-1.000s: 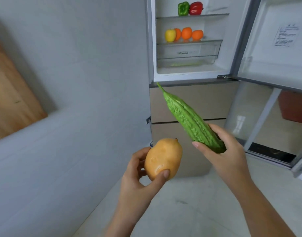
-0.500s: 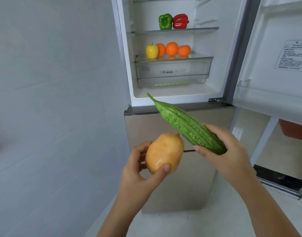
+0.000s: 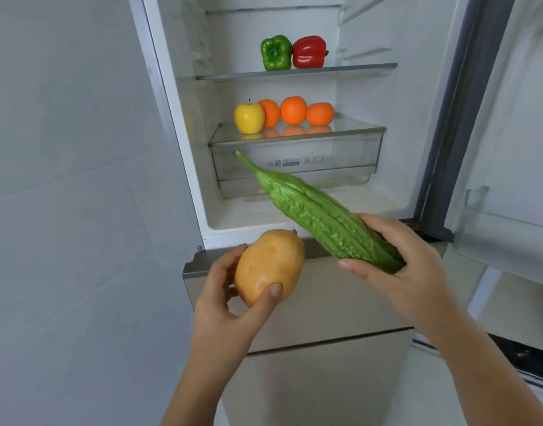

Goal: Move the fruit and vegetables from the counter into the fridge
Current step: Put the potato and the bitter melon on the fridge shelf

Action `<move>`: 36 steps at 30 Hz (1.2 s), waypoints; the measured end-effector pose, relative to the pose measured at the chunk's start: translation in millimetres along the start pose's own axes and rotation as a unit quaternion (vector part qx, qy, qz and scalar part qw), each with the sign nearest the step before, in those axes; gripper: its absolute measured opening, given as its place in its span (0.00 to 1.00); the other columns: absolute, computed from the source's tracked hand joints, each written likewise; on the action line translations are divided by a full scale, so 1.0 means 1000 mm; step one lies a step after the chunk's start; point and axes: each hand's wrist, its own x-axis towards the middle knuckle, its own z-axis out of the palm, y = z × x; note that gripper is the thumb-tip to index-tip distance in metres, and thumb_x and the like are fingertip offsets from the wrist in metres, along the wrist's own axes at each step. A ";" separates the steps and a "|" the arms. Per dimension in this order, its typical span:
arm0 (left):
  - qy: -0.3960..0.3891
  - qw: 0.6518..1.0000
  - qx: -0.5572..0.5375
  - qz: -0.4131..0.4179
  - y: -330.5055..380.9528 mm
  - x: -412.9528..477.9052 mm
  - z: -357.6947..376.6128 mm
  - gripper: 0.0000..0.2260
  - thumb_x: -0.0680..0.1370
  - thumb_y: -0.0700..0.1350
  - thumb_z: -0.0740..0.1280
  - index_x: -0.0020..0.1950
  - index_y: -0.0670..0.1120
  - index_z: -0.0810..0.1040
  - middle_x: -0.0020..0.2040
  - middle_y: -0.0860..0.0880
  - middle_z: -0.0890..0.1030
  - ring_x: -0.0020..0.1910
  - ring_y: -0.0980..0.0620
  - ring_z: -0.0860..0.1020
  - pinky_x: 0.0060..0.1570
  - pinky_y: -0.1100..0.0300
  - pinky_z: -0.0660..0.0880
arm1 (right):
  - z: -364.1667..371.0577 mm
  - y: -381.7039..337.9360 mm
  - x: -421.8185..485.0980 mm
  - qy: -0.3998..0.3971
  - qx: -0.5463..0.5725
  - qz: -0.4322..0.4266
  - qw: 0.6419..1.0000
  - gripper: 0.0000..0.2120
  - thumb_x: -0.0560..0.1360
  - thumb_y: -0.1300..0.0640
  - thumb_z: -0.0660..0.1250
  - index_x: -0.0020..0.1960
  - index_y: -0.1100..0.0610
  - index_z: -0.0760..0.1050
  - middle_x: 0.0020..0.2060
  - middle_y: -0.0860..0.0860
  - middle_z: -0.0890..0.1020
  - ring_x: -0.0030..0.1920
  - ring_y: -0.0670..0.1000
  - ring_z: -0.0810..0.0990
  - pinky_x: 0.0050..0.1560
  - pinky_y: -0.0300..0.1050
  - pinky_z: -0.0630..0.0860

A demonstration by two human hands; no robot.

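Left hand (image 3: 230, 302) holds a yellow-brown potato (image 3: 268, 265); thumb lies across its near face, fingers curl behind it. Right hand (image 3: 399, 272) grips the thick end of a bitter gourd (image 3: 319, 219); fingers wrap round the end, thumb along its near side. Gourd tilts up and to the left; its thin tip shows in front of the clear drawer (image 3: 350, 155). Both items are in the air before the open fridge (image 3: 248, 216); potato is lower and left of the gourd, the two just apart; neither is inside the compartment. Upper shelf (image 3: 356, 69): green pepper (image 3: 275, 53) and red pepper (image 3: 309, 52) side by side, touching. Glass cover above the drawer: yellow apple (image 3: 249, 118) at left, then three oranges (image 3: 293, 110) in a row. Fridge door (image 3: 510, 118) stands open at right; grey wall (image 3: 64, 179) at left.
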 end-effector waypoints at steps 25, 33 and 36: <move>0.076 0.973 0.053 0.213 0.007 0.290 0.040 0.24 0.60 0.58 0.70 0.56 0.58 0.73 0.54 0.60 0.78 0.51 0.58 0.77 0.47 0.67 0.73 | 0.002 0.031 0.335 0.020 -0.163 -0.197 0.967 0.26 0.64 0.48 0.75 0.61 0.46 0.74 0.47 0.42 0.75 0.49 0.42 0.72 0.48 0.27 0.63; 0.139 0.935 0.131 0.298 0.039 0.347 0.051 0.26 0.61 0.60 0.69 0.58 0.57 0.71 0.55 0.63 0.75 0.53 0.62 0.74 0.47 0.72 0.70 | -0.007 0.049 0.442 -0.016 -0.219 -0.276 0.936 0.26 0.65 0.48 0.74 0.61 0.50 0.74 0.47 0.46 0.74 0.53 0.50 0.73 0.52 0.47 0.69; 0.154 0.928 0.153 0.303 0.046 0.369 0.044 0.24 0.61 0.61 0.68 0.56 0.61 0.70 0.54 0.63 0.75 0.51 0.65 0.74 0.45 0.75 0.69 | -0.004 0.062 0.470 -0.058 -0.258 -0.269 0.926 0.27 0.66 0.46 0.73 0.64 0.48 0.72 0.48 0.45 0.72 0.55 0.49 0.71 0.49 0.42 0.65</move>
